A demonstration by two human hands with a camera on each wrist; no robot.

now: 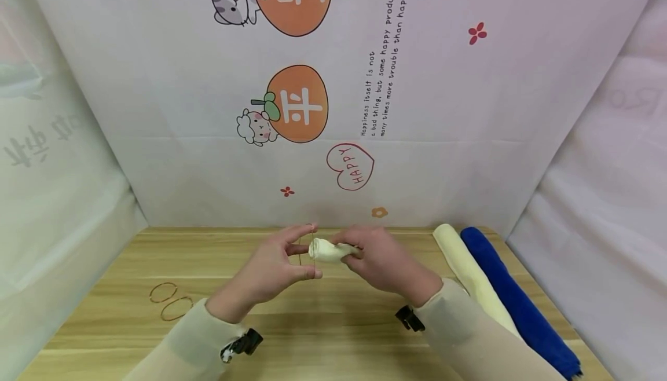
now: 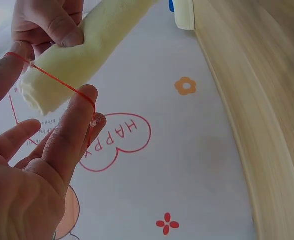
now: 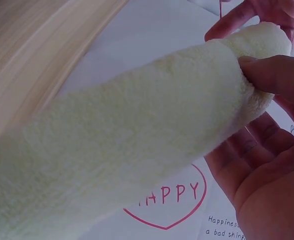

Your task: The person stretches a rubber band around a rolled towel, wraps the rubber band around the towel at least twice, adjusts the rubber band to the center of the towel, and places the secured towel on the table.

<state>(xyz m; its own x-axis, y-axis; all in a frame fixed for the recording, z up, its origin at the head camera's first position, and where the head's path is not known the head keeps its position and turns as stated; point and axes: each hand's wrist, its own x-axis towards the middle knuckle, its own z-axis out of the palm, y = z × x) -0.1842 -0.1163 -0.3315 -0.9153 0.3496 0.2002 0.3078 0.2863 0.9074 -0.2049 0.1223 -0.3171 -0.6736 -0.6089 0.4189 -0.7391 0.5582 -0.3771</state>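
My right hand [image 1: 383,262] grips a cream rolled towel [image 1: 327,250] near its end, thumb pressed on top. The roll's fluffy length [image 3: 127,130] runs away to the lower left in the right wrist view; in the head view the hand and forearm hide most of it. Facing that end, my left hand [image 1: 263,271] has its thumb and fingers spread apart. Stretched around them is a thin reddish rubber band [image 2: 57,79], which crosses in front of the towel's end in the left wrist view.
Two more rubber bands [image 1: 176,310] lie on the wooden table [image 1: 104,323] at the left. At the right, another cream towel roll [image 1: 476,277] lies beside a blue towel roll [image 1: 516,294]. White printed cloth [image 1: 427,91] walls the table's back and sides.
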